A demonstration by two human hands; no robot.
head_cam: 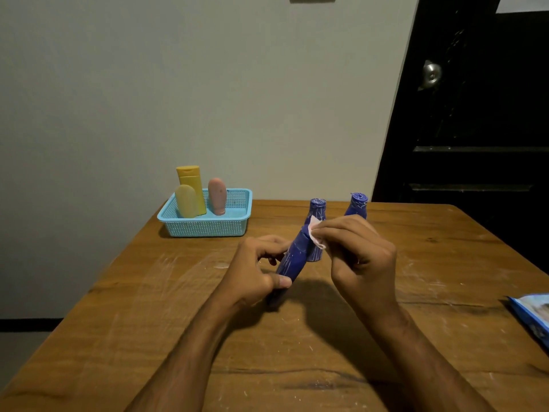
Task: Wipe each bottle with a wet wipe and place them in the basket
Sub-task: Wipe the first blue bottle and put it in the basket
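Fingers of the left hand (255,275) are clamping a tilted blue bottle (292,260) above the wooden table (445,337), while right hand (361,254) fingertips are pinching a wet wipe (315,233) against its neck, near the turquoise basket (208,226).

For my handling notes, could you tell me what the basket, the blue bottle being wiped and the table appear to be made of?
The basket looks like moulded light blue plastic, with a fine mesh of holes in its walls. The blue bottle held in the left hand seems to be plastic with a dull, scuffed finish, marked by pale streaks. The table looks like brown wood: visible grain, a worn surface and whitish scratches.
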